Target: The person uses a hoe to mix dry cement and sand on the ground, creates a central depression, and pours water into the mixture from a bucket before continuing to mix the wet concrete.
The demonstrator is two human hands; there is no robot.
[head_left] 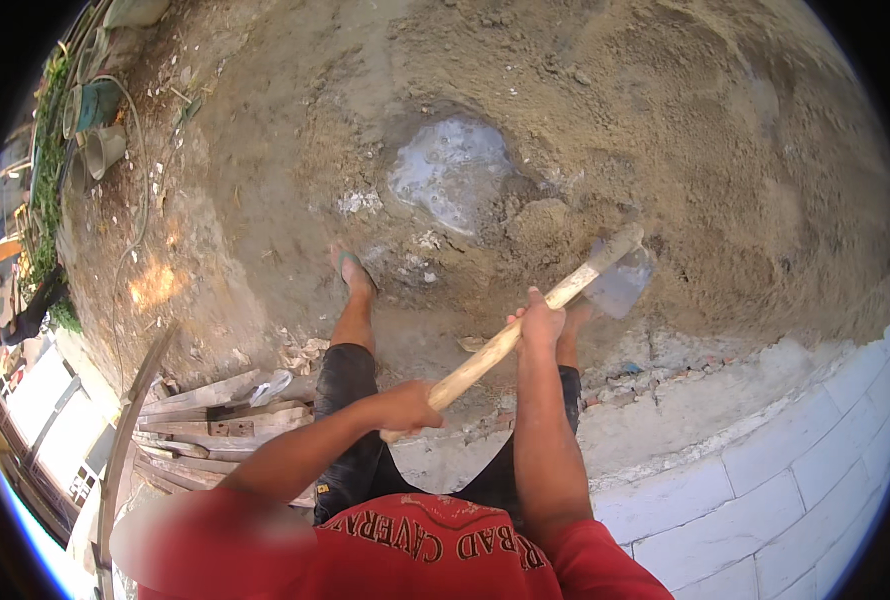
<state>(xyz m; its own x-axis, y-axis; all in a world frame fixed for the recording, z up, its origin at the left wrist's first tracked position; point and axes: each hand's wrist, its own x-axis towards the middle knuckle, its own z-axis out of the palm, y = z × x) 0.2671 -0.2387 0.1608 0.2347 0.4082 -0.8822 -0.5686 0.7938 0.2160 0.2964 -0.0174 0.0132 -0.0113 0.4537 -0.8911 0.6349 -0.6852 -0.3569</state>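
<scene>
The hoe handle point(485, 362) is showing pale, smooth bare wood, while the metal blade point(620, 285) is looking grey, its face catching a dull sheen. Farther off, the grey puddle point(452, 170) is shining wet and glossy; the sand point(695, 150) to its right is lying matt, rough and grainy. Near left, the planks point(215, 415) are looking like rough, weathered wood. Near right, the white blocks point(765, 495) are presenting smooth, matt faces. The red shirt point(405, 565) is showing soft, matt cloth.
</scene>
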